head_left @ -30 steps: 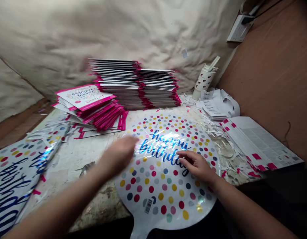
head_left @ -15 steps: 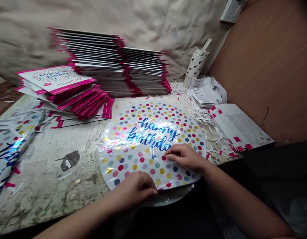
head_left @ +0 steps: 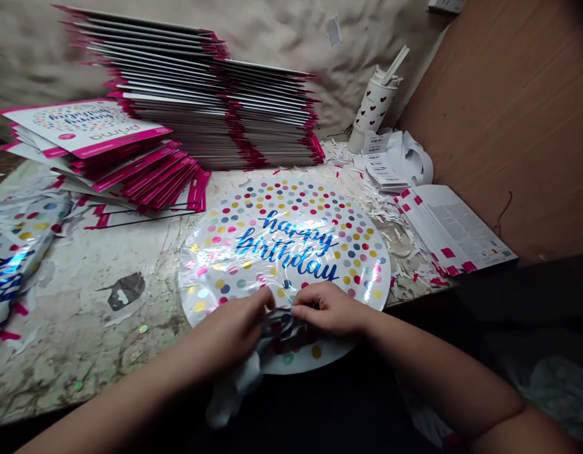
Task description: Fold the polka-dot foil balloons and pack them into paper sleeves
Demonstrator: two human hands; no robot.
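Basically, right hand (head_left: 333, 309) pinches a fold in balloon (head_left: 291, 252), left hand (head_left: 242, 323) curled beside it, can't tell if gripping; balloon spreads under and beyond both.

The balloon (head_left: 253, 214) is showing a glossy, plastic-like film, crinkling and catching light, with its blue lettering shining like metallic foil. The counter (head_left: 144, 265) is looking rough and flaking, while the stacked packets (head_left: 191, 101) are appearing papery and smooth.

Worktop (head_left: 159, 271) left of the balloon (head_left: 291, 202) leaves passage; the tall card stack (head_left: 187, 107) blocks behind.
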